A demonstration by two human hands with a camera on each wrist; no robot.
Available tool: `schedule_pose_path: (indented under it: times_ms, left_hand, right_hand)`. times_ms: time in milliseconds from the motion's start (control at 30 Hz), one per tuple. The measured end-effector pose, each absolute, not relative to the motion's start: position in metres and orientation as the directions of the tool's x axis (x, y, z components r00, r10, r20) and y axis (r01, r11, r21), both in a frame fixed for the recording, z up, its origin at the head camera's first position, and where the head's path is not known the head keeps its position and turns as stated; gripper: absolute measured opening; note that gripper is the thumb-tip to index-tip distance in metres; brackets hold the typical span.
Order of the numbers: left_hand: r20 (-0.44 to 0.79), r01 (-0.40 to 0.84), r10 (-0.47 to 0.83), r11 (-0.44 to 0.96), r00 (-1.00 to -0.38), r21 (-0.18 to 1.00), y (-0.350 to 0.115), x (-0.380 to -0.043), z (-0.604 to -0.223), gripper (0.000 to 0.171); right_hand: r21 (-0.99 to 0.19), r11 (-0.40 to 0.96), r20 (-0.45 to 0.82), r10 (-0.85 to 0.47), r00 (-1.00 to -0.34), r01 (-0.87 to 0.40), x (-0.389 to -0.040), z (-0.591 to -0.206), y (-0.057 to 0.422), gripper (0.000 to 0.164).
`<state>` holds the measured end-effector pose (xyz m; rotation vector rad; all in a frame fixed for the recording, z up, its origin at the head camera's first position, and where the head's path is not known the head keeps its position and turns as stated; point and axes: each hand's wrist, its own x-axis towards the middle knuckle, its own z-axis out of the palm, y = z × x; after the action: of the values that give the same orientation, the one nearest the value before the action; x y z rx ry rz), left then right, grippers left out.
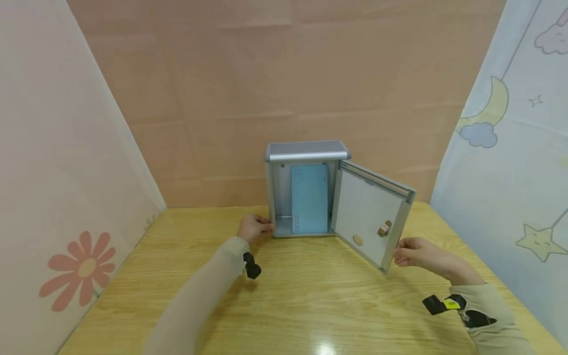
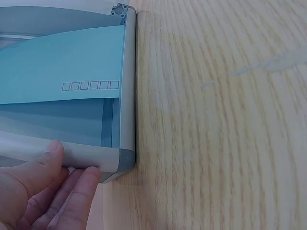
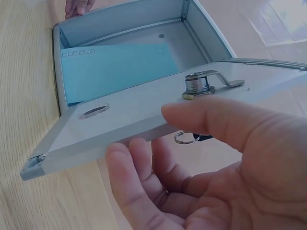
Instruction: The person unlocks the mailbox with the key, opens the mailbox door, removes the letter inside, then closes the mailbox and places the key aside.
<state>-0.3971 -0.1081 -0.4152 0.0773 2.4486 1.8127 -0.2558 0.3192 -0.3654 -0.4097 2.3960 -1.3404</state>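
Note:
A silver metal mailbox (image 1: 308, 149) stands upright on the table with its door (image 1: 370, 209) swung out to the right. Inside leans a light blue envelope (image 1: 312, 197) with a row of small printed squares. My left hand (image 1: 254, 228) holds the lower left side wall, thumb on its front edge and fingers against the outside. At the door's free edge, my right hand (image 1: 414, 254) pinches it between thumb and fingers, near the cam lock (image 3: 197, 84). Below that edge hangs a key ring (image 3: 186, 139), its key partly hidden. An oval hole (image 3: 94, 111) pierces the door.
The wooden table (image 1: 284, 296) reaches back to a brown cloth backdrop (image 1: 222, 98). White printed curtains flank it, one with a flower (image 1: 86, 268) on the left, one with a moon (image 1: 494, 103) on the right. Dark straps with small cameras (image 1: 252, 266) sit on both wrists.

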Motion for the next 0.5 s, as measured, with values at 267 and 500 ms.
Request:
schedule_pose_path:
  times_ms: [267, 500]
  left_hand:
    - [-0.05, -0.015, 0.107, 0.309, -0.993, 0.951, -0.1103, -0.4006, -0.4156, 0.026]
    - [-0.087, 0.022, 0.161, 0.577, -0.983, 0.816, -0.1123, -0.4009, -0.4073, 0.02]
  right_hand:
    - [-0.881, 0.47, -0.174, -0.411, -0.895, -0.045, -0.2572, -0.3655, 0.3206, 0.028]
    - [-0.879, 0.476, -0.185, -0.39, -0.902, -0.025, -0.2563, -0.3673, 0.3186, 0.031]
